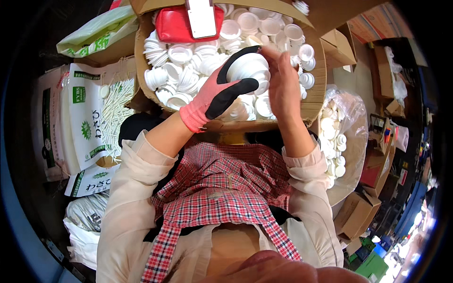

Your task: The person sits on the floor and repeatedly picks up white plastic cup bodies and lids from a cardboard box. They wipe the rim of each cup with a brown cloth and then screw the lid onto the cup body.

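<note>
My left hand [212, 92], in a pink and black glove, grips a white, round, stepped plastic piece [250, 70] between thumb and fingers. My bare right hand [285, 85] is upright close against the piece's right side, its fingers stretched and slightly bent. The fingertips are blurred, and I cannot tell whether they touch the piece. Below both hands is a large cardboard box [317, 101] filled with white round plastic pieces [177, 75], many of them ridged or cup-shaped.
On the box's far side lie a red pouch [172, 23] and a phone [202, 21]. At left, a printed white bag [85, 113] adjoins many thin pale sticks [118, 104]. To the right, a clear plastic-lined box [351, 137] holds small white round parts [332, 137]. Cardboard boxes [356, 214] stand farther right.
</note>
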`<control>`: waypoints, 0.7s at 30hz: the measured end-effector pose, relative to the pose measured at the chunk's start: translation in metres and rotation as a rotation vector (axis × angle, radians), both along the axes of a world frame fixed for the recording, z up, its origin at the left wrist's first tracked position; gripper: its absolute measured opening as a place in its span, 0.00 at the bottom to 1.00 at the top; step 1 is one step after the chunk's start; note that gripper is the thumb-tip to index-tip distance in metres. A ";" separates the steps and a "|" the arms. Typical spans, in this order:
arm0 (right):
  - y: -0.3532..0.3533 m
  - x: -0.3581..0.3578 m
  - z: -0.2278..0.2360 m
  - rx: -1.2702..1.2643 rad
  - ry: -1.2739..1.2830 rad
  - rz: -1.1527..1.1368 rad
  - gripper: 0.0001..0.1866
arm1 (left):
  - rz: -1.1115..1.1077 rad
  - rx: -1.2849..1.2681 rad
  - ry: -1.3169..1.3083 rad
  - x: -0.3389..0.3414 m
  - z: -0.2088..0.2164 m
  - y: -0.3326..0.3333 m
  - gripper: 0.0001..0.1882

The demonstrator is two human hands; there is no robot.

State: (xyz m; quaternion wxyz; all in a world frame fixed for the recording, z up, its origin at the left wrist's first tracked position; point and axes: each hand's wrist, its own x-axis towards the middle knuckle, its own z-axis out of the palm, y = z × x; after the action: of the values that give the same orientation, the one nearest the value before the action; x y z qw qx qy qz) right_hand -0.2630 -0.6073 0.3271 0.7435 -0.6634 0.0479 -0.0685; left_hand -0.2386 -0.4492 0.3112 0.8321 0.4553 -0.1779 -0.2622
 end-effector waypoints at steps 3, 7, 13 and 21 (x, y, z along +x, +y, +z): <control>0.010 0.008 -0.010 0.148 0.218 -0.225 0.39 | 0.020 0.043 -0.081 -0.007 -0.003 -0.010 0.34; 0.006 0.014 -0.015 -0.071 0.149 -0.266 0.40 | 0.079 0.048 -0.112 -0.014 -0.009 -0.017 0.36; 0.005 0.022 -0.021 0.067 0.193 -0.179 0.40 | 0.084 -0.029 0.074 -0.006 -0.024 -0.021 0.33; -0.019 0.003 -0.007 0.237 0.146 0.136 0.25 | 0.007 -0.345 0.210 0.013 -0.035 -0.010 0.28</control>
State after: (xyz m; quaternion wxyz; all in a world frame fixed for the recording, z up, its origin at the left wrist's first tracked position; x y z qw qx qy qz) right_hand -0.2600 -0.6264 0.3203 0.8140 -0.5762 0.0644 0.0367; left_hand -0.2254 -0.4596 0.2759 0.9126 0.2769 -0.1308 -0.2709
